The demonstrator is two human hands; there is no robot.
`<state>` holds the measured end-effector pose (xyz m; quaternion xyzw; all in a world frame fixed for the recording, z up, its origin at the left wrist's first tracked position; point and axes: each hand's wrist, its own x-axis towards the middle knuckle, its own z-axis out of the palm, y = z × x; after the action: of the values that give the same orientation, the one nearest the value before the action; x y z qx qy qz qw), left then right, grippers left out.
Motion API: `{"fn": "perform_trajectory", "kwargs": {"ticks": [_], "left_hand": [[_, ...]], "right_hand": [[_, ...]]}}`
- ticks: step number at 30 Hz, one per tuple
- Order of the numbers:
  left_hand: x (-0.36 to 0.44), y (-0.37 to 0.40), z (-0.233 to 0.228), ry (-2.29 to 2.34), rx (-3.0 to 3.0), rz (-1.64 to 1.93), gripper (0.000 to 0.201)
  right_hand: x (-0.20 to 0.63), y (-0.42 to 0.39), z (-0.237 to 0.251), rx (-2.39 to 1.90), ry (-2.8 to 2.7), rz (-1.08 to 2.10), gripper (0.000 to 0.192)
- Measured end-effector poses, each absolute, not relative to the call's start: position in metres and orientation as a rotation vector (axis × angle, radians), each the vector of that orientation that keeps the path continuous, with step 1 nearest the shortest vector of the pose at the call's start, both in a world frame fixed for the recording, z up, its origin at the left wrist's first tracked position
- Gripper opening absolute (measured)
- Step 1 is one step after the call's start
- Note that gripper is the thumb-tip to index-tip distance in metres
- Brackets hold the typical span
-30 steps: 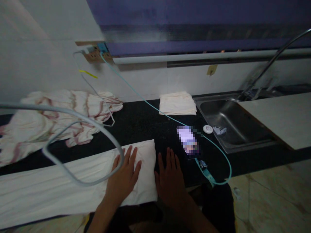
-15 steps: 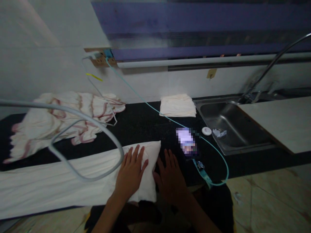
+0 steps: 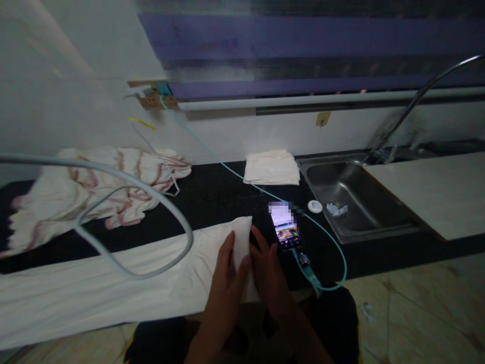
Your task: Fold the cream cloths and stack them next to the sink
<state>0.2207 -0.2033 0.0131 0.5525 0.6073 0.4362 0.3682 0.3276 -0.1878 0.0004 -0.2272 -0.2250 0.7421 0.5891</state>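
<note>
A long white cloth (image 3: 125, 278) lies along the front of the black counter, its right end lifted into an upright fold. My left hand (image 3: 227, 278) grips this fold, thumb on the near side and fingers partly hidden behind it. Against the right side of the same end, my right hand (image 3: 268, 270) has its fingers curled in at the cloth's edge, with the fingertips partly hidden. Just right of that hand lies a phone (image 3: 287, 232) with its screen lit, attached to a teal strap (image 3: 312, 280).
Crumpled white cloth with reddish stripes (image 3: 125, 174) is heaped at back left. A folded cream cloth (image 3: 272, 168) sits by the wall. A grey hose-like loop (image 3: 182, 217) hangs in the foreground. The sink (image 3: 352, 202), a round white object (image 3: 314, 206) and a teal cable (image 3: 212, 154) are also there.
My left hand went from lying flat on the cloth to gripping its end, which now stands up in a fold. My right hand has moved in against that end.
</note>
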Motion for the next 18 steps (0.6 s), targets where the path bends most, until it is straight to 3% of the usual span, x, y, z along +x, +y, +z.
{"fn": "perform_trajectory", "kwargs": {"ticks": [3, 13, 18], "left_hand": [[0.234, -0.207, 0.009, 1.545, 1.345, 1.112, 0.083], [0.231, -0.193, 0.008, 1.634, 1.442, 1.14, 0.068], [0.229, -0.188, 0.024, 1.611, 1.391, 1.123, 0.063]], "right_hand": [[0.327, -0.194, 0.0, -0.511, -0.446, 1.777, 0.088], [0.346, -0.19, 0.0, -0.6, -0.726, 1.725, 0.093], [0.345, -0.194, -0.022, -0.94, -1.049, 1.326, 0.066]]}}
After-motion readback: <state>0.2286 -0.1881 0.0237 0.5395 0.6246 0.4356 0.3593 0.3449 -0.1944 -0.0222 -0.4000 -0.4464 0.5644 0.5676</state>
